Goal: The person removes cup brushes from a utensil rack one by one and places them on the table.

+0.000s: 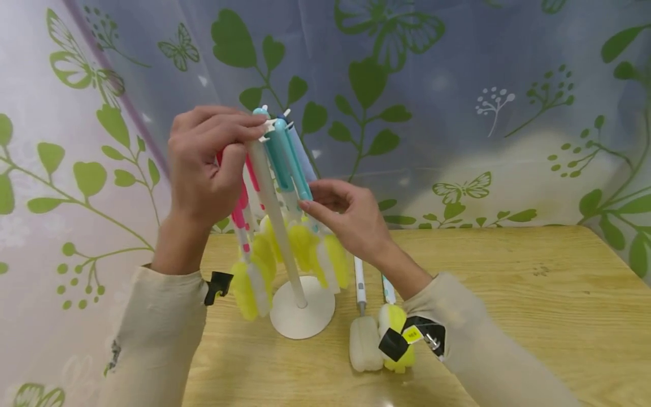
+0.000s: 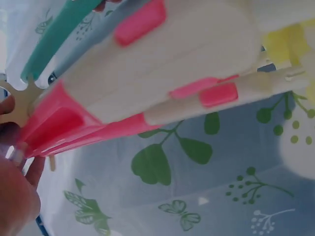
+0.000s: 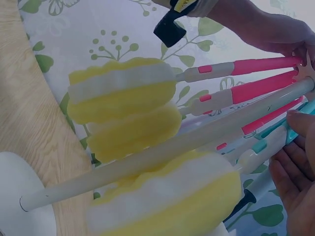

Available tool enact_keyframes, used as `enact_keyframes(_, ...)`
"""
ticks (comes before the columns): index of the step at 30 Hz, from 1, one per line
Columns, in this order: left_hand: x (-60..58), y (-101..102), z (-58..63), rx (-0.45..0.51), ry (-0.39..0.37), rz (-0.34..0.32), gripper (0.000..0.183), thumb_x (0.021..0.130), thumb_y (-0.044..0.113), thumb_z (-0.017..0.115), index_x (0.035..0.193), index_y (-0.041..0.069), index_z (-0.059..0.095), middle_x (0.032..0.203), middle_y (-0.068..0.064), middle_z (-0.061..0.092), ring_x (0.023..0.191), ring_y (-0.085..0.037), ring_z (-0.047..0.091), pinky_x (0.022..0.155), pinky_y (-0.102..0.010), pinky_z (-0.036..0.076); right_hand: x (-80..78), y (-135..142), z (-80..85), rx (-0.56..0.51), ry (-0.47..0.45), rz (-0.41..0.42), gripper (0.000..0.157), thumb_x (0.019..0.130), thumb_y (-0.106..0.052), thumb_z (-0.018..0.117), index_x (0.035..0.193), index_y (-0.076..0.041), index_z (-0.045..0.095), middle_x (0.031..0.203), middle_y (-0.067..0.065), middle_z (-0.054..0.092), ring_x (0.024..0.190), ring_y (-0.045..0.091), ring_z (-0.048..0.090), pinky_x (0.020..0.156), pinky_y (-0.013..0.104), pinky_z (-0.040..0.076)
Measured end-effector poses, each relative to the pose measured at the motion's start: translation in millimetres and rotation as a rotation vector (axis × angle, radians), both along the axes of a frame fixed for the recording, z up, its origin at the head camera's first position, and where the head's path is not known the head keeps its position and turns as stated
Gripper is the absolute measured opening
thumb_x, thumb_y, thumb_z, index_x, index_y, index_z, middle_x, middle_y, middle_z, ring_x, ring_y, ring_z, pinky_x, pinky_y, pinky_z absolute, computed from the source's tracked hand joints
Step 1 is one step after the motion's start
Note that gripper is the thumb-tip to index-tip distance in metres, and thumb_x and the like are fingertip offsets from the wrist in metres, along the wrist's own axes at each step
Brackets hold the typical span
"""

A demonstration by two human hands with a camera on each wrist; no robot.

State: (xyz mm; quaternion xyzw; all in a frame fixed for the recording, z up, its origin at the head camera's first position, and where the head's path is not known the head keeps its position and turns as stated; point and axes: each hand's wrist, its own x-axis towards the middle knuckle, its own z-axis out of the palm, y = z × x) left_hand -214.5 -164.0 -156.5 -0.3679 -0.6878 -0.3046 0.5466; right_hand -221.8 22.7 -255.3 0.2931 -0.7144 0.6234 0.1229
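Note:
A white stand rises from a round base, with several sponge bottle brushes hanging by their handles around its top. My left hand grips the stand's top, its fingers curled beside the pink-handled brushes. On the other side, my right hand pinches the lower end of a teal handle between thumb and fingers. That brush's yellow-and-white sponge head hangs beside the pole in the right wrist view. Close up in the left wrist view are the pink-and-white handles by my left fingertips.
Two more brushes lie on the wooden table to the right of the base: one with a whitish sponge, one yellow and white partly behind my right wrist camera. A leaf-patterned curtain hangs behind the table.

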Motion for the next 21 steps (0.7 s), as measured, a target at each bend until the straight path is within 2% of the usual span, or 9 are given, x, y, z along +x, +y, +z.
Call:
enact_keyframes(4, 8.9, 2.1, -3.4, -0.067, 0.041, 0.2, 0.04, 0.084, 0.012, 0.038, 0.085, 0.003, 0.076, 0.092, -0.003, 0.073, 0.081, -0.027, 0.065, 0.07, -0.043, 0.047, 3.3, -0.8, 0.6, 0.008, -0.004, -0.015, 0.032, 0.087, -0.021, 0.07, 0.116, -0.007, 0.067, 0.101, 0.0, 0.069, 0.085, 0.013, 0.065, 0.077, 0.032, 0.052)
enact_keyframes(7, 11.6, 6.2, -5.7, -0.078, 0.069, 0.308, 0.038, 0.083, 0.015, 0.038, 0.082, 0.003, 0.074, 0.09, -0.004, 0.073, 0.08, -0.028, 0.066, 0.06, -0.046, 0.048, 4.7, -0.3, 0.9, 0.005, -0.012, -0.012, 0.032, 0.087, -0.022, 0.07, 0.115, -0.008, 0.067, 0.101, -0.001, 0.069, 0.085, 0.013, 0.065, 0.077, 0.032, 0.052)
enact_keyframes(12, 11.2, 15.0, -8.1, -0.045, 0.111, 0.384, 0.031, 0.079, 0.024, 0.047, 0.075, 0.002, 0.068, 0.076, -0.008, 0.069, 0.067, -0.03, 0.061, 0.057, -0.045, 0.045, 7.3, 5.8, 2.6, -0.029, 0.0, 0.003, 0.029, 0.087, -0.02, 0.07, 0.113, -0.007, 0.067, 0.099, 0.0, 0.069, 0.085, 0.014, 0.067, 0.076, 0.032, 0.053)
enact_keyframes(15, 10.9, 19.8, -9.0, -0.033, 0.126, 0.437, 0.03, 0.083, 0.026, 0.053, 0.073, 0.001, 0.065, 0.07, -0.009, 0.065, 0.065, -0.031, 0.057, 0.061, -0.044, 0.043, 8.8, 13.0, 4.0, -0.063, 0.031, 0.002, 0.027, 0.086, -0.016, 0.07, 0.111, -0.005, 0.067, 0.098, 0.002, 0.07, 0.085, 0.016, 0.068, 0.076, 0.033, 0.053)
enact_keyframes(21, 10.8, 27.5, -10.4, -0.01, 0.121, 0.519, 0.026, 0.088, 0.019, 0.05, 0.069, 0.002, 0.059, 0.065, -0.01, 0.059, 0.064, -0.03, 0.053, 0.066, -0.044, 0.042, 8.4, 36.8, 3.2, -0.111, 0.075, -0.041, 0.026, 0.084, -0.009, 0.071, 0.109, -0.002, 0.067, 0.095, 0.006, 0.069, 0.081, 0.02, 0.067, 0.074, 0.034, 0.054)
